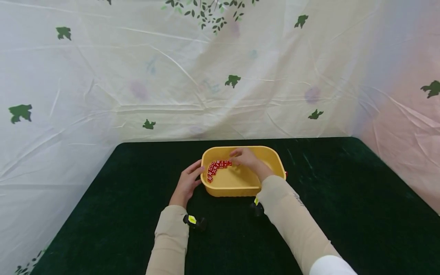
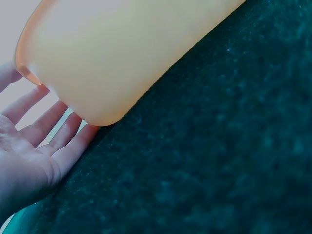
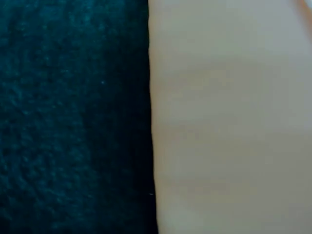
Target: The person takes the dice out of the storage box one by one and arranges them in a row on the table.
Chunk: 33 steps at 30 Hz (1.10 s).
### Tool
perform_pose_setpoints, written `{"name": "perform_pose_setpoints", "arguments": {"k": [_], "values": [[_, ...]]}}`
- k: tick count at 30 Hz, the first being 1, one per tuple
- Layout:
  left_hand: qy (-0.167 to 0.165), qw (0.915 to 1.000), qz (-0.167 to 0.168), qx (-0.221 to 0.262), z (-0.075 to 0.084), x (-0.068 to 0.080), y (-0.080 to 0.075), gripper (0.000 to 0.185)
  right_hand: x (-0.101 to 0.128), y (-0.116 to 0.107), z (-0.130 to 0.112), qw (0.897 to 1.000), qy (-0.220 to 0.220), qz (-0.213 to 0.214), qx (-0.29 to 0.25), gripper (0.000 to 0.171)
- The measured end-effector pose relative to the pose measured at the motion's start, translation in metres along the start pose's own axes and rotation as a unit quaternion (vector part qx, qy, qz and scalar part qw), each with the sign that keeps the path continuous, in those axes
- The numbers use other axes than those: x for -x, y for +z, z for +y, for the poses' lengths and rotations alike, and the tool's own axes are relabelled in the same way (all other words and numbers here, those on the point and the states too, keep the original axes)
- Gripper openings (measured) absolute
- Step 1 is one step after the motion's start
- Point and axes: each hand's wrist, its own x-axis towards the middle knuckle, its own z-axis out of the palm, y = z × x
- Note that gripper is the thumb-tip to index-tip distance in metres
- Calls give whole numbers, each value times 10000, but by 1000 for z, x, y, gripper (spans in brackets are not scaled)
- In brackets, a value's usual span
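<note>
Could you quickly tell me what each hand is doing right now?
Left hand: open, fingers against the yellow tub.
Right hand: inside the tub by the red dice; grip unclear.

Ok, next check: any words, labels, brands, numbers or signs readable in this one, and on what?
No readable text in any view.
Red dice in the yellow tub: white pips, too small to count.
Yellow tags on the wrist cameras: too small to read any marking.
Backdrop sheet: only green leaf prints, no lettering.
Left hand rests against the tub; right hand is inside it by the dice.
</note>
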Motion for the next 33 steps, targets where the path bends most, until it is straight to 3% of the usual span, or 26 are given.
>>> {"name": "perform_pose_setpoints", "arguments": {"k": [6,9,10,14,16,17,21,33], "values": [[11,10000,-42,72,1,1,1,35,-3,1,5,9995,295,-105,35,32],[-3,10000,-29,80,1,1,1,35,-5,2,11,9997,154,-148,152,30],[-7,10000,-26,78,1,0,1,35,-15,2,24,9997,-80,-201,57,29],[12,10000,-11,40,1,0,1,35,-25,3,34,9993,-84,-238,263,32],[16,10000,-6,36,1,0,1,35,-26,5,34,9991,-1,-191,390,32],[13,10000,3,42,1,0,1,35,-17,5,22,9979,249,-144,583,32],[-1,10000,29,46,1,1,1,35,-9,8,15,9973,307,-98,664,29],[-46,10000,58,26,0,0,1,34,-7,10,14,9947,-47,-140,1015,20]]}}
